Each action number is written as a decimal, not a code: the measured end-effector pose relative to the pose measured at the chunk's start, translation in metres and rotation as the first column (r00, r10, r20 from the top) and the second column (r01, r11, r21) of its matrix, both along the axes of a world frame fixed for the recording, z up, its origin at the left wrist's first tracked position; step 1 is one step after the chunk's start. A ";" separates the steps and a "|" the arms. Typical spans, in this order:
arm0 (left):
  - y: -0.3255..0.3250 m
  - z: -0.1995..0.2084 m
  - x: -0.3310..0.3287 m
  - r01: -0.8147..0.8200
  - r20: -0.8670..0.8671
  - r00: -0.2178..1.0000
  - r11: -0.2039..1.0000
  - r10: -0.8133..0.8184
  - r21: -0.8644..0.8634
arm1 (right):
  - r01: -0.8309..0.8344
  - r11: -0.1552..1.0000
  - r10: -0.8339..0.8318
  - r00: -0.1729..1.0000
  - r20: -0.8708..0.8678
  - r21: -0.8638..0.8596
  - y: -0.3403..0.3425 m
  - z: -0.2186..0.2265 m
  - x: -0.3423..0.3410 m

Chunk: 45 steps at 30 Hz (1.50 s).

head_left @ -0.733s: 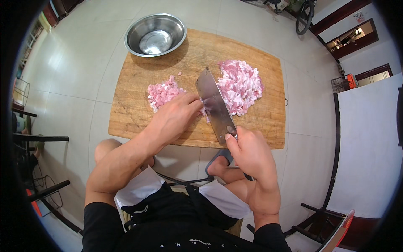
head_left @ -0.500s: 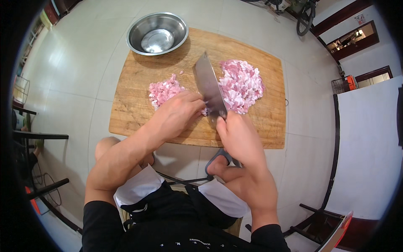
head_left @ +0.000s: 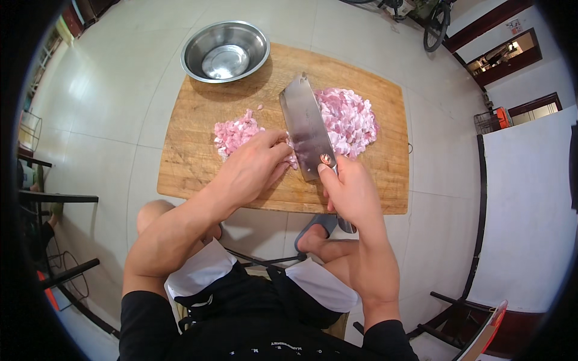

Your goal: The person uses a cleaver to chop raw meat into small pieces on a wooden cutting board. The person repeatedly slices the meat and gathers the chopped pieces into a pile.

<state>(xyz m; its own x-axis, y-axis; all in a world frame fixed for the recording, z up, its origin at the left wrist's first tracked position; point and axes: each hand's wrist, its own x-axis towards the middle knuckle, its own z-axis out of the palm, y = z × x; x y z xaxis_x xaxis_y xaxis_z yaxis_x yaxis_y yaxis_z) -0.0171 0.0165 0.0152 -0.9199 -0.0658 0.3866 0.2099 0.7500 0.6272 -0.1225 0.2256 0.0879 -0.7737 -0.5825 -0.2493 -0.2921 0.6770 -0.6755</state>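
My right hand (head_left: pixel 354 188) grips the handle of a broad steel cleaver (head_left: pixel 308 123), its thumb against the blade's base. The blade leans over the wooden cutting board (head_left: pixel 186 159), its flat face turned partly up. Just left of the blade, my left hand (head_left: pixel 253 161) has its fingers curled down on pink meat (head_left: pixel 293 157), whose bits show at the fingertips. Beyond that hand lies a small pile of finely diced meat (head_left: pixel 236 133). A bigger heap of sliced pink and white meat (head_left: pixel 347 120) sits right of the cleaver. The left fingertips are partly hidden.
A steel bowl (head_left: pixel 195 55) with nothing in it stands at the board's far left corner. The board is in front of my knees, above a tiled floor (head_left: pixel 102 114). A white panel (head_left: pixel 530 216) stands at the right, and black furniture legs (head_left: pixel 60 196) at the left.
The cleaver has tilted so that more of its flat face shows, and its handle has swung into sight. My right hand has shifted slightly right; my left hand has barely moved.
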 end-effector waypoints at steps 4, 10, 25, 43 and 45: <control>0.000 -0.003 -0.006 0.004 0.005 1.000 0.999 -0.003 -0.049 | -0.064 0.997 0.067 0.992 -0.110 0.036 0.007 0.003 0.009; -0.002 -0.003 -0.009 0.090 0.005 0.996 0.989 -0.090 -0.119 | -0.065 0.994 0.073 0.993 -0.095 0.089 0.003 0.009 0.014; -0.005 0.004 -0.013 0.116 0.086 0.990 0.988 -0.108 -0.100 | -0.051 0.991 0.070 0.985 -0.156 0.121 -0.032 0.001 0.003; 0.006 -0.014 -0.004 -0.031 -0.001 1.000 0.990 0.031 -0.135 | -0.105 0.984 0.141 0.954 -0.263 0.145 -0.013 0.001 0.016; 0.009 -0.007 -0.001 -0.051 -0.002 0.999 0.993 0.051 -0.111 | -0.082 0.995 0.091 0.966 -0.241 0.049 -0.020 -0.013 -0.003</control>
<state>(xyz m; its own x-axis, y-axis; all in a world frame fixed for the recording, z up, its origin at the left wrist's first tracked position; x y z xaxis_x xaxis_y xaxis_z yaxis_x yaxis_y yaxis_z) -0.0179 0.0251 0.0085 -0.9168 -0.0695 0.3931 0.1691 0.8246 0.5399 -0.1251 0.2051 0.0751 -0.7608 -0.6436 -0.0838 -0.5026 0.6659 -0.5514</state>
